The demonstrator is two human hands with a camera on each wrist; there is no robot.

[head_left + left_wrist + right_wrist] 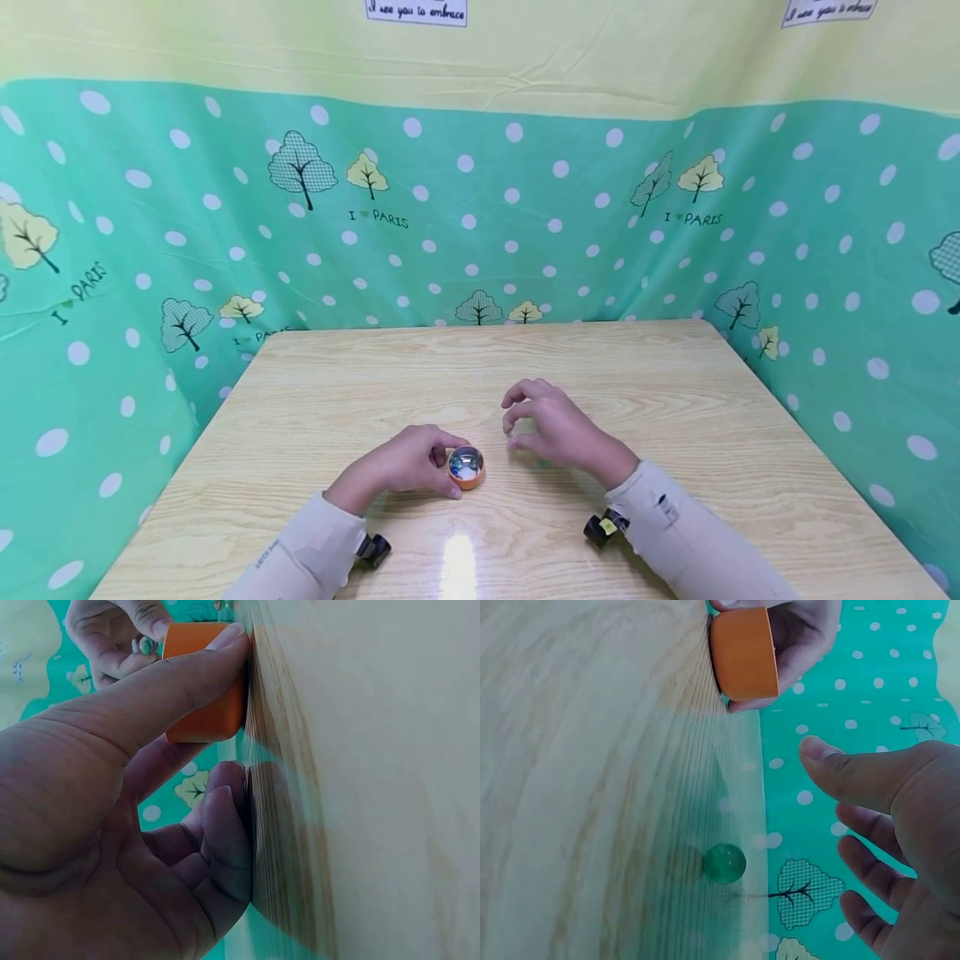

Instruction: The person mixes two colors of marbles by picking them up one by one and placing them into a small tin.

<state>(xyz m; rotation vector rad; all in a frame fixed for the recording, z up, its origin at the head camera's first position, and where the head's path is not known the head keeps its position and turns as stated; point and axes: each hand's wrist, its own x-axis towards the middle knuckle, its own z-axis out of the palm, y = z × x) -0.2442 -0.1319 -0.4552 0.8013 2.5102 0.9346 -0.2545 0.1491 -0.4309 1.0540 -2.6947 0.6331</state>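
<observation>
A small round orange cup (467,468) stands upright on the wooden table. Its inside is shiny with bluish bits that I cannot make out. My left hand (416,460) grips the cup from the left, thumb on the near side and a finger beyond it. To the right, my right hand (551,425) hovers above the table, fingers loosely bent and apart from the thumb. Below it, a green glass marble (724,863) lies on the table. In the left wrist view, a small greenish glint (146,646) shows by the right fingers; I cannot tell whether it is held.
The light wooden table (360,367) reflects a bright lamp near its front edge. A green polka-dot curtain (480,242) with printed trees hangs behind and at both sides. Black wrist cameras (600,529) stick out under both sleeves.
</observation>
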